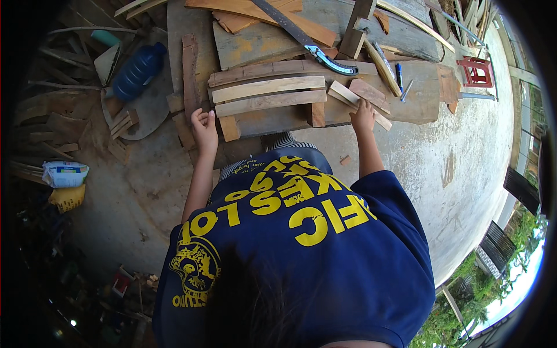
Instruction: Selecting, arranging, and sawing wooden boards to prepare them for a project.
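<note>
strips (344, 93) (pale, flat wood) touch right hand (363, 118).

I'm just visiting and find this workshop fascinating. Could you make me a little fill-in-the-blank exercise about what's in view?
1. The left hand is near the ____ end of the two pale slats.
2. The pale strip at the right hand is made of ____.
3. The plastic stool is ____.
4. The large lettering on the dark shirt is ____.

Missing words: left; wood; red; yellow.
</note>
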`<state>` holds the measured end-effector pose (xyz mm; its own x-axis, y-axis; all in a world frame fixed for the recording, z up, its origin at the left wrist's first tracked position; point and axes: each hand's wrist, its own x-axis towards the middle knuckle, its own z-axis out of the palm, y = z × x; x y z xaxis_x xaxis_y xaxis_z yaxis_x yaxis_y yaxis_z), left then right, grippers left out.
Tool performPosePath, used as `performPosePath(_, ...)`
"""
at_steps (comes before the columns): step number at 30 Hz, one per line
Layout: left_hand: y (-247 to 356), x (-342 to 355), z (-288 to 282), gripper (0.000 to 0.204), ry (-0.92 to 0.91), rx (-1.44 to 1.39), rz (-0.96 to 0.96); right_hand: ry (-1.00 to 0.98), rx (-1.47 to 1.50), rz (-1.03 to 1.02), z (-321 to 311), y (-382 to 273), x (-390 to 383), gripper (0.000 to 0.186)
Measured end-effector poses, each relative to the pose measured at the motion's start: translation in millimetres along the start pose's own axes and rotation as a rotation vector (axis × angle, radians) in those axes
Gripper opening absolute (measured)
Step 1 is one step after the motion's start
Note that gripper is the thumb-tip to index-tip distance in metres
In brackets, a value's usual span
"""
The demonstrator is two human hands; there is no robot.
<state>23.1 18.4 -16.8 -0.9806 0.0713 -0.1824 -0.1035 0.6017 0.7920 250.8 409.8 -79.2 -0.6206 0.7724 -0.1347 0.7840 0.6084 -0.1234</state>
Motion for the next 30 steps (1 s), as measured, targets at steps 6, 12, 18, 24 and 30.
performPosePath(6, 2.0, -2.1, -10.3, 0.041, 0.021, 0.067, 0.039, -0.149, -0.198, 0.059, 6.6, 26.4, 19.8, 0.053)
performPosePath(12, 3.8, -5.2, -17.5, 0.039, 0.045, 0.041, 0.093, -0.174, -0.033, -0.057, -3.5, 47.9, 26.9, 0.045)
performPosePath(18, -0.6, -12.1, -27.6, 0.036, 0.018, 0.028, 0.096, 0.304, 0.343, -0.263, -77.7, 6.2, 4.0, 0.042)
performPosePath(24, -10.5, -23.0, -23.7, 0.018, -0.040, 0.048, 0.130, 0.054, 0.336, -0.708, -102.7, -118.9, -56.9, 0.036)
performPosePath(30, -18.9, -33.2, -21.7, 0.018, -0.126, 0.030, 0.113, -0.055, 0.350, -0.860, -63.2, -174.2, -86.8, 0.039)
